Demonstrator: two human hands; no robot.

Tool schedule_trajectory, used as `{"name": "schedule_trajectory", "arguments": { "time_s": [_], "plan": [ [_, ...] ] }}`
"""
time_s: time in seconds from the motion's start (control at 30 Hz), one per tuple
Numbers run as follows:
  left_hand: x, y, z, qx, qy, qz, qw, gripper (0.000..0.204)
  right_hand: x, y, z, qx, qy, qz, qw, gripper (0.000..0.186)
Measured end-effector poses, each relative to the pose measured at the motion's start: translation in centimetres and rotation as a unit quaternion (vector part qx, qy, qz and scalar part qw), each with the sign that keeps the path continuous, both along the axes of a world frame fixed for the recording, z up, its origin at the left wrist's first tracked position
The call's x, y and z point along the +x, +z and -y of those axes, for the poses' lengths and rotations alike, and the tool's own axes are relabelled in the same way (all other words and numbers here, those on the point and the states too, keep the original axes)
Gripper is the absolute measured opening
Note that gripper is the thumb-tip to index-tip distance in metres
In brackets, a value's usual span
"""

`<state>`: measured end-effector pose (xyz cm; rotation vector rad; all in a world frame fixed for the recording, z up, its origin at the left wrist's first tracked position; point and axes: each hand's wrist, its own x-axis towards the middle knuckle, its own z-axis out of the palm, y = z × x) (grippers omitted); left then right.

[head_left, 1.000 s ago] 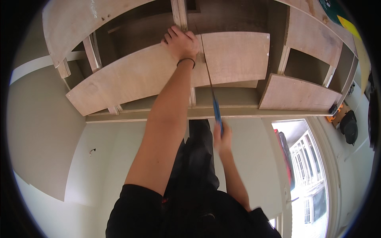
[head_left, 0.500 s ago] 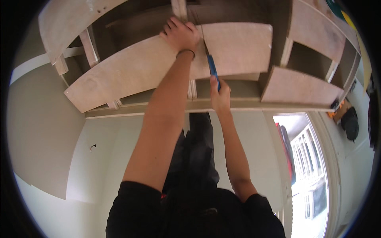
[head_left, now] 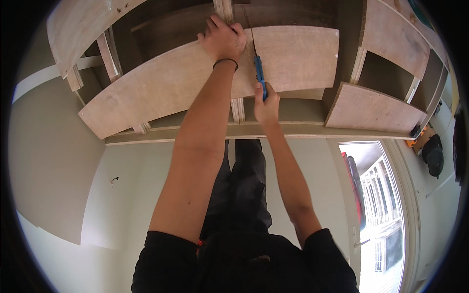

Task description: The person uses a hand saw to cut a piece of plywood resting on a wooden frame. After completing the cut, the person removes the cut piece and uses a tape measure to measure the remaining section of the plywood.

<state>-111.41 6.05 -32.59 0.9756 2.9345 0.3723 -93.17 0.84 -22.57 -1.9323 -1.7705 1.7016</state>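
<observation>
A curved plywood board [head_left: 156, 88] lies across a wooden frame in front of me. My left hand [head_left: 223, 41] is closed over its far edge, with the fingers curled and the knuckles up. Just to the right, my right hand [head_left: 267, 105] grips the blue handle [head_left: 259, 71] of a hand saw. Its thin dark blade [head_left: 252, 41] runs away from me across the board and past the far edge, close to my left hand. The blade's teeth are too small to make out.
Wooden uprights [head_left: 238, 110] stand beneath the board. Other plywood pieces sit at the upper left [head_left: 80, 31] and right [head_left: 373, 110]. A ledge [head_left: 195, 136] borders the frame's near side. A bright doorway [head_left: 378, 210] is at the lower right, with a black cap-like item [head_left: 432, 155] beyond.
My right hand and the saw have moved forward, away from me, with the handle now farther over the board. My left hand stays at the board's far edge.
</observation>
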Motion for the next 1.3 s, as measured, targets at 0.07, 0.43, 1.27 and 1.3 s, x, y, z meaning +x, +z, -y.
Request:
{"name": "schedule_trajectory", "arguments": {
  "time_s": [0.07,0.43,1.27,1.3],
  "plan": [
    [-0.2,0.2,-0.2,0.000,0.001,-0.040,0.999,0.025,0.3,-1.7,0.4,-0.023,0.016,0.019,0.999,0.046],
    [-0.3,0.1,0.0,0.020,-0.011,-0.028,0.999,0.025,8.7,18.6,3.5,-0.162,-0.017,0.082,0.983,0.035],
    [-0.2,0.4,-0.1,-0.007,0.001,-0.009,1.000,0.022,-1.8,-1.6,-2.7,-0.113,0.009,0.066,0.991,0.061],
    [-0.1,0.3,-0.1,-0.014,0.000,-0.004,1.000,0.022,-0.8,-0.7,-1.7,-0.084,0.002,0.045,0.995,0.061]
  ]
}}
